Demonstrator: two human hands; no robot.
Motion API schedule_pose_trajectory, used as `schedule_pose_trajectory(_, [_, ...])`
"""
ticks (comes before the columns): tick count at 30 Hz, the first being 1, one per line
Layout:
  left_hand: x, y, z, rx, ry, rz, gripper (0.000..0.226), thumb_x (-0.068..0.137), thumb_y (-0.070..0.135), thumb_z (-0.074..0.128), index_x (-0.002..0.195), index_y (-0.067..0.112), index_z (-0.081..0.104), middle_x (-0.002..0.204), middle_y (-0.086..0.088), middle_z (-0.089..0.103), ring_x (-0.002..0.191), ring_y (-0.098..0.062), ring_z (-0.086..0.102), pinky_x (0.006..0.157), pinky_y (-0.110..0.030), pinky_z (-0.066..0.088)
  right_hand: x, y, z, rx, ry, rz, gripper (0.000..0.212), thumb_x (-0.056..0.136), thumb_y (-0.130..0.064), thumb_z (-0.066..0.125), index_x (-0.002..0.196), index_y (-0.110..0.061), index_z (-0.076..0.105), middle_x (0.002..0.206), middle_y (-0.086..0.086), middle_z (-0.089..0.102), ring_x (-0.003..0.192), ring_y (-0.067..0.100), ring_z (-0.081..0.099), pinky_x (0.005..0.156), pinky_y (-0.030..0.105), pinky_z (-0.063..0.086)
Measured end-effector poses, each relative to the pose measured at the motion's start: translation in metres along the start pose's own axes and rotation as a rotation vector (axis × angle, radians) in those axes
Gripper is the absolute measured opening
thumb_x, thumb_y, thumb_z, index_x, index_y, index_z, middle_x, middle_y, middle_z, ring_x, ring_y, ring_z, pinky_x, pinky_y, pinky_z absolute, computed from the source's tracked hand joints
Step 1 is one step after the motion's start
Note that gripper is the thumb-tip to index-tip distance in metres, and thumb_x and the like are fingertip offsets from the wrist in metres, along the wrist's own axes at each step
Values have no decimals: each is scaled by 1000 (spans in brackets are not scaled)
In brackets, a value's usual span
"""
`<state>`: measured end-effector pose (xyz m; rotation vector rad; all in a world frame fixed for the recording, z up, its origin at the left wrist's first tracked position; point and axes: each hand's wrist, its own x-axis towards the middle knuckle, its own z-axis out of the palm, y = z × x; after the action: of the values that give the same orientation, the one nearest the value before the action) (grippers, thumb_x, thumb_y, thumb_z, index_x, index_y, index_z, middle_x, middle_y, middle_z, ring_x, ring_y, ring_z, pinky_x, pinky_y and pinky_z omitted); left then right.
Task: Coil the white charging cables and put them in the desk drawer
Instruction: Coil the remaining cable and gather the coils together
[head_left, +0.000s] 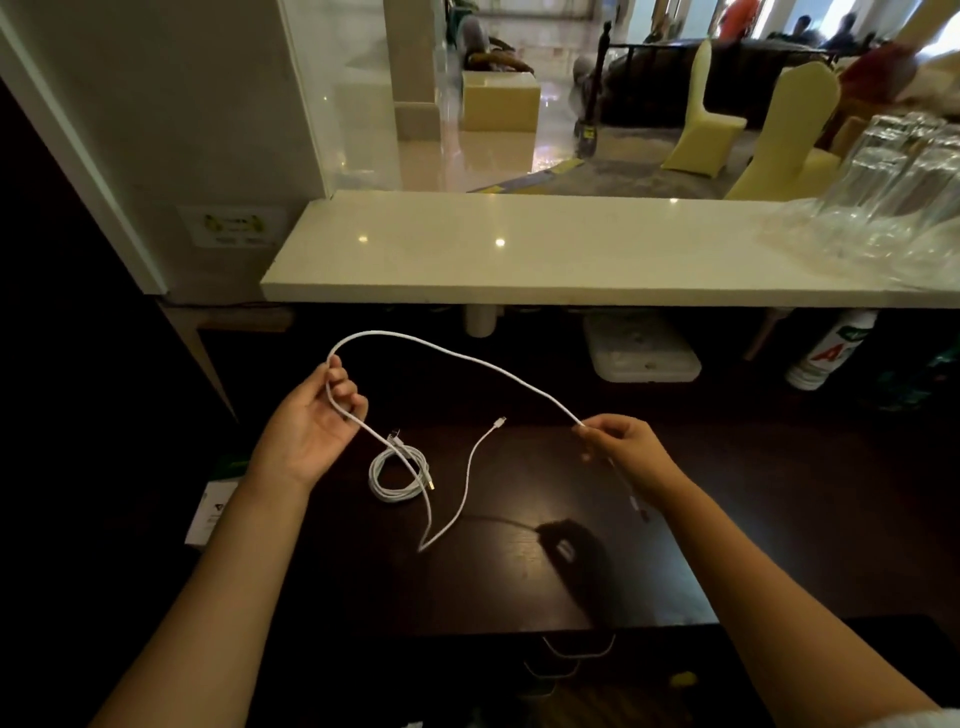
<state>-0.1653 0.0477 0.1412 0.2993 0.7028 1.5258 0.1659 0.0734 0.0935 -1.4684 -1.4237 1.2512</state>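
Nearest me, drawer handles (576, 649) show at the worktop's (363, 582) front edge, with a black mouse (566, 545) just behind. My left hand (311, 421) grips a loop of the white cable (447, 353); my right hand (628, 441) pinches it further along. A coiled cable (397, 475) lies mid-worktop. Beyond, a bottle (831, 353) under the white counter (519, 260) bears a red "A"; the rest is blurred.

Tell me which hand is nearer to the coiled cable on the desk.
Left. The left hand is just up-left of the coiled cable; the right hand is far to its right.
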Motion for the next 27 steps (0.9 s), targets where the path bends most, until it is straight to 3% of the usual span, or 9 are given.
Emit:
schedule_pose_trajectory(3, [-2,1,-5,21,29,36,10,77,19,56,76,16,66,58,10,60,51,0,56,50,-13,46,3,8,4,-186,170,63,16,90,-14,57,76,-10,65,65,5,57,62,20,55,54,21,45])
schedule_pose_trajectory(6, [-9,-9,2,400,9,70,21,92,12,45,82,15,64,59,8,67,55,0,62,47,-11,44,-4,-10,20,-621,-50,22,22,92,-10,48,105,-8,64,95,12,65,85,26,62,72,31,50])
schedule_pose_trajectory(8, [-16,-23,10,724,-40,95,22,95,10,43,86,17,61,62,10,71,61,1,65,51,-10,43,-12,-34,35,-809,-263,-147,30,91,-7,46,116,-8,61,112,11,62,103,25,60,86,32,49])
schedule_pose_trajectory(10, [-21,-36,17,974,-122,119,20,94,10,46,87,20,62,67,11,72,68,3,66,55,-12,41,-21,-60,49,-879,-391,-395,31,88,-5,49,116,-12,62,114,6,63,106,19,58,86,23,44])
schedule_pose_trajectory(13, [-28,-49,24,1176,-225,132,18,91,10,51,85,20,65,71,7,73,70,0,65,55,-11,40,-31,-86,62,-905,-362,-649,26,86,-11,56,109,-18,65,102,0,71,93,18,65,79,32,51])
schedule_pose_trajectory(18, [-40,-50,26,1207,-300,31,17,92,11,49,89,13,66,67,6,66,59,-3,62,52,-11,40,-26,-102,64,-998,-103,-864,13,82,-28,63,85,-17,67,76,1,68,77,23,63,58,31,44])
schedule_pose_trajectory(23, [-41,-40,20,997,-338,-132,25,96,16,41,87,10,64,55,9,50,51,-3,41,49,-17,27,-16,-91,67,-1197,171,-1047,29,81,-40,46,85,-28,72,84,0,56,85,21,47,71,36,41])
schedule_pose_trajectory(25, [-43,-41,22,839,-325,-175,25,96,15,40,86,7,61,53,9,47,47,-2,39,45,-14,25,-15,-88,73,-1157,126,-1000,32,84,-34,43,92,-25,73,81,1,59,78,23,54,66,36,43])
schedule_pose_trajectory(27, [-43,-43,23,664,-248,-189,24,96,14,38,83,7,57,51,8,46,45,-2,39,42,-13,23,-18,-91,77,-906,-43,-798,28,88,-23,45,90,-16,73,83,4,65,77,23,59,68,39,48])
